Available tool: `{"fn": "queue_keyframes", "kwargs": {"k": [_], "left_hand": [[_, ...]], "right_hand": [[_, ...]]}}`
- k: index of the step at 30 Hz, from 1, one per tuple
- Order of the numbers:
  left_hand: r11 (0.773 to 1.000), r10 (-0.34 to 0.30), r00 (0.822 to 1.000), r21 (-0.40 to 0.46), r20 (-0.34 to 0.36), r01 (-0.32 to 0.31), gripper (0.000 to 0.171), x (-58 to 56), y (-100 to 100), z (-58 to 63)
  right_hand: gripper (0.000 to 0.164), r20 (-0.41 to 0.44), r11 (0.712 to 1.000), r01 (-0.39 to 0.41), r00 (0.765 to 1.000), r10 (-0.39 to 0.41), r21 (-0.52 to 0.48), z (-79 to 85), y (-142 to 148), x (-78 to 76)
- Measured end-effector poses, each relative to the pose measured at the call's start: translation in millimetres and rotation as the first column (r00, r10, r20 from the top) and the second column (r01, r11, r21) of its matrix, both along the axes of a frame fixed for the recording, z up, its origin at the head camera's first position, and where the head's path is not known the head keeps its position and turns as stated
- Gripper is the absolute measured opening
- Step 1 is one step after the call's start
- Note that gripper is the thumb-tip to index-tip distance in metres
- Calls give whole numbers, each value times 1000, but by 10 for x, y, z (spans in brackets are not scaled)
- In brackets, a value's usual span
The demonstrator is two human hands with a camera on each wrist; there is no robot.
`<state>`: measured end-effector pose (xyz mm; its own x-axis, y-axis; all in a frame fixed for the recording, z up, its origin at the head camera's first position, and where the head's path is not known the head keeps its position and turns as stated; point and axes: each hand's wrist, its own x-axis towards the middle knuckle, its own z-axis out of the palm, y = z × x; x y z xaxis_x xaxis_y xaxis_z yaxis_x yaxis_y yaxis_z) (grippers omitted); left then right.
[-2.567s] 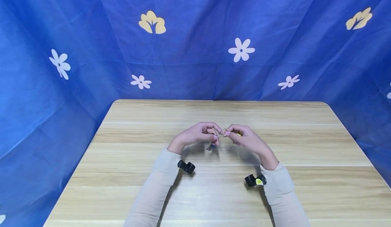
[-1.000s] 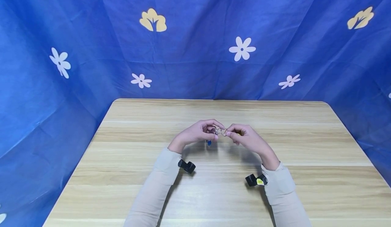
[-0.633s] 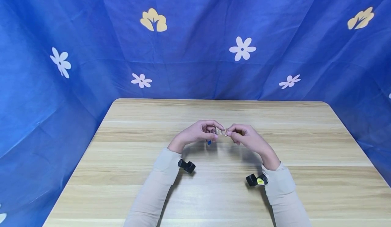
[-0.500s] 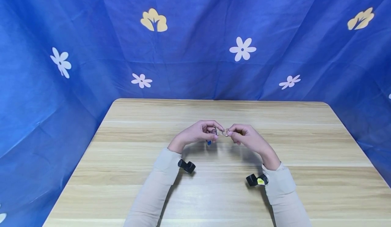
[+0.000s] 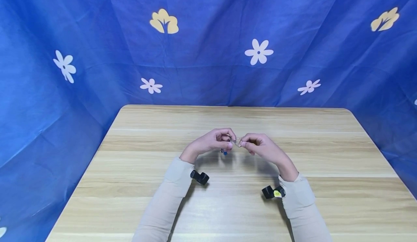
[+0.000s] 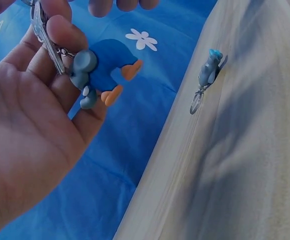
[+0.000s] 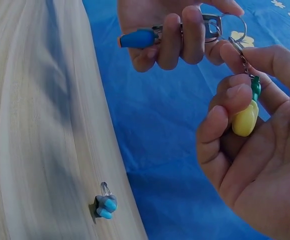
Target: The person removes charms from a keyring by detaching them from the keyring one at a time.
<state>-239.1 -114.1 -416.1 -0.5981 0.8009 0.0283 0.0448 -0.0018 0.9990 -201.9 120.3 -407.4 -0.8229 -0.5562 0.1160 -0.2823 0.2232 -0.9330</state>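
Observation:
My left hand grips a bunch with a metal key and a charm with a blue body, grey head and orange feet. A silver metal clip shows at its fingertips. In my right hand is a split ring, pinched at its edge, with a short chain to a yellow charm with a green top, which lies against the curled fingers. Ring and clip overlap between the two hands, above the table. I cannot tell whether they are linked.
A grey and light-blue figure keychain with its own ring lies on the wooden table; it does not show in the head view. Blue cloth with flowers hangs behind and beside the table. A black camera sits on the left wrist.
Both hands stay close together over the table. The left fingers have shifted on the bunch and its blue charm has turned slightly. The ring between the hands has tilted and moved a little left.

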Motion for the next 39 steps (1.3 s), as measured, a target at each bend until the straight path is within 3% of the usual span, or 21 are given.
{"fn": "queue_keyframes", "kwargs": {"k": [15, 29, 39], "left_hand": [[999, 30, 998, -38, 57, -28, 9, 4, 10, 25], [998, 64, 998, 10, 26, -64, 38, -2, -11, 6], [998, 59, 998, 19, 23, -59, 31, 14, -11, 39]], "right_hand": [[15, -16, 1000, -9, 1000, 9, 28, 30, -39, 31], [16, 15, 1000, -19, 1000, 19, -2, 52, -38, 44], [19, 36, 1000, -3, 999, 3, -13, 33, -28, 29]]}}
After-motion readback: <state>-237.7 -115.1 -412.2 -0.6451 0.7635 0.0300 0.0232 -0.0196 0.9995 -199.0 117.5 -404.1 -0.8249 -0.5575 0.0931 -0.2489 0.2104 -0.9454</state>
